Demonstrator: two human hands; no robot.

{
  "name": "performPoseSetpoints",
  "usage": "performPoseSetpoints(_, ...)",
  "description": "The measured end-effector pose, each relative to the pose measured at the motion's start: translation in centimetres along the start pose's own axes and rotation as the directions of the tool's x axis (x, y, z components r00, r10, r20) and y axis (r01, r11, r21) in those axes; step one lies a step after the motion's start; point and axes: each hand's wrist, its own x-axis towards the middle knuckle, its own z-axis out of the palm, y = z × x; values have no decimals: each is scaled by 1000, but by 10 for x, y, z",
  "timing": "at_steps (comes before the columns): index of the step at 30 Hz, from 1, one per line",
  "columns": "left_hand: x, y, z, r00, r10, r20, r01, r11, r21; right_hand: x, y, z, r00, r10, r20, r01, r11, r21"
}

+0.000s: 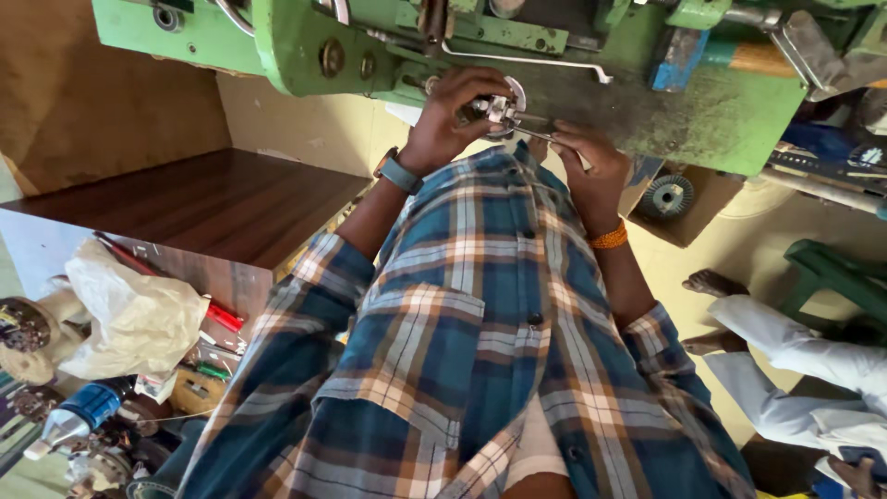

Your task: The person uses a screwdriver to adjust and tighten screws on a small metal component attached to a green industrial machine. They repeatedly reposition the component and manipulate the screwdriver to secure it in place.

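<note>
Shiny round metal part [502, 106] sits clasped in left hand [453, 115], right hand [584, 157] pinching it.

Two hands were at work under one green machine [517, 55]: one left hand [453, 115] and one right hand [591, 171], with one small metal part [502, 106] between them. One wristwatch [399, 173] sat on the left wrist and one orange band [609, 238] on the right. One wooden desk [203, 199] stood at the side, beside it one crumpled white bag [139, 319] and one blue spool [91, 405]. Two bare feet [711, 282] of one other person showed, by one green stool [836, 277].
</note>
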Motion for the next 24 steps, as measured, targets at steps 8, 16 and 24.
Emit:
performPoseSetpoints(8,2,6,0,999,-53,11,53,996,-69,-3,1,1,1000,-19,-7,19,1000,-10)
performPoseSetpoints(16,2,5,1,999,-31,14,31,998,-45,11,5,-14,945,-303,124,325,915,-239)
performPoseSetpoints(24,3,-6,4,999,46,9,-46,999,28,12,-14,-4,832,515,206,-548,821,161)
